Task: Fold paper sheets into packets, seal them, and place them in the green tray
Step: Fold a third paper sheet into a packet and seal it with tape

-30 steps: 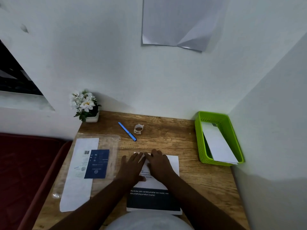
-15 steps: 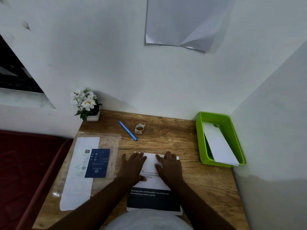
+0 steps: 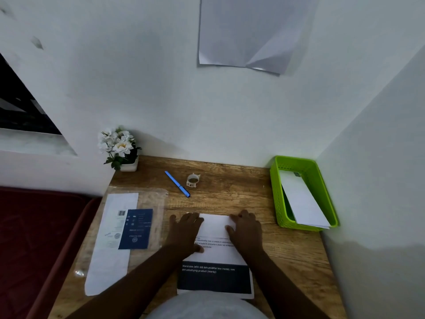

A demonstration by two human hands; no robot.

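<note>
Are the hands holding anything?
Not gripped. Both the left hand and right hand press flat on the paper sheet, on its folded top part.

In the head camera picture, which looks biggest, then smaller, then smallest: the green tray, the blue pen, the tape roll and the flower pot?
1. Green tray, clearly the largest.
2. Flower pot, counting its flowers.
3. Blue pen, long but thin.
4. Tape roll, the smallest.
The pot stands farther from the camera than the pen, so those two are less sure.

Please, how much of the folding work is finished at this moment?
Done: white folded paper already lies in the green tray. In hand: the left hand and right hand press a fold flat on the printed sheet. Left: sealing, since the tape roll sits untouched, then placing.
</note>
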